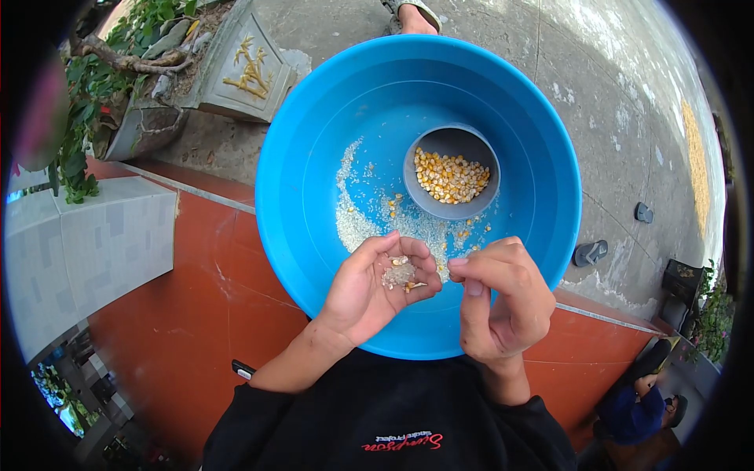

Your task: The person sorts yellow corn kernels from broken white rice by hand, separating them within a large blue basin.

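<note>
Cupping grains [399,275] over a blue basin [272,196], red floor [188,337] and grey concrete [554,59] around, left grip [365,290] apart, right grip [510,306] unclear.

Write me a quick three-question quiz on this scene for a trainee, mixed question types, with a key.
1. Multiple choice: What is in the gray bowl?
a) white rice
b) yellow and pale corn kernels
c) green leaves

2. True or false: The left hand is turned palm down.

3. Fill in the blank: The gray bowl and the scattered white grains are inside a large blue ____.

Key: 1: b. 2: False; it is palm up, with grains in it. 3: basin.
</note>
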### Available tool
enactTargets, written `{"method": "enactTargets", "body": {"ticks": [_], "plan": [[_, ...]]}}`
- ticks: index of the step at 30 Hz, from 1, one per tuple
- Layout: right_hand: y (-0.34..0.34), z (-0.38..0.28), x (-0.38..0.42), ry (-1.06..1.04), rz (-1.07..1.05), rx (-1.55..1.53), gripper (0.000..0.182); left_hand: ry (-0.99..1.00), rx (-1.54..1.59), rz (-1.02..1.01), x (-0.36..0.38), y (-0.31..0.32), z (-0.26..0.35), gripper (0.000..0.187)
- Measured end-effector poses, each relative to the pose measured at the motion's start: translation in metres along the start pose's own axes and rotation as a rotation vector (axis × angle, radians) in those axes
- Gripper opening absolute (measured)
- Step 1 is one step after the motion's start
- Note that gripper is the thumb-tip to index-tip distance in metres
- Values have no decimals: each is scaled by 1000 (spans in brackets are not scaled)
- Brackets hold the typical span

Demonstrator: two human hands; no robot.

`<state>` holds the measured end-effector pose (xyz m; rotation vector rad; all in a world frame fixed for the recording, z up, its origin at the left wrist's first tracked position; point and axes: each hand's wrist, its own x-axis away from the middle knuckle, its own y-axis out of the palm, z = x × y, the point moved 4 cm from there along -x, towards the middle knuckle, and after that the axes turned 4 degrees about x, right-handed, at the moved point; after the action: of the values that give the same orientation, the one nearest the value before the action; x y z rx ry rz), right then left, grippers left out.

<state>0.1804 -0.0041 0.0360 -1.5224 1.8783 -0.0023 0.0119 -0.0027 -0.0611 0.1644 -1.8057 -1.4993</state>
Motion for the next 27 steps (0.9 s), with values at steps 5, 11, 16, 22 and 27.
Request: {"method": "enactTargets", "body": {"ticks": [5, 11, 16, 22, 27], "plan": [[3, 3, 2, 96, -79, 171, 31, 129, 6, -71, -3, 19, 1, 61], [17, 1, 3, 63, -347, 240, 29, 270, 24, -211, -2, 35, 7, 73], [25, 0, 8, 38, -396, 342, 31, 426, -84, -265, 2, 36, 11, 76], [28, 0, 8, 63, -494, 210, 25, 527, -238, -268, 8, 36, 8, 81], [29, 1, 9, 55, -505, 154, 26, 522, -187, -272, 7, 38, 10, 85]]}}
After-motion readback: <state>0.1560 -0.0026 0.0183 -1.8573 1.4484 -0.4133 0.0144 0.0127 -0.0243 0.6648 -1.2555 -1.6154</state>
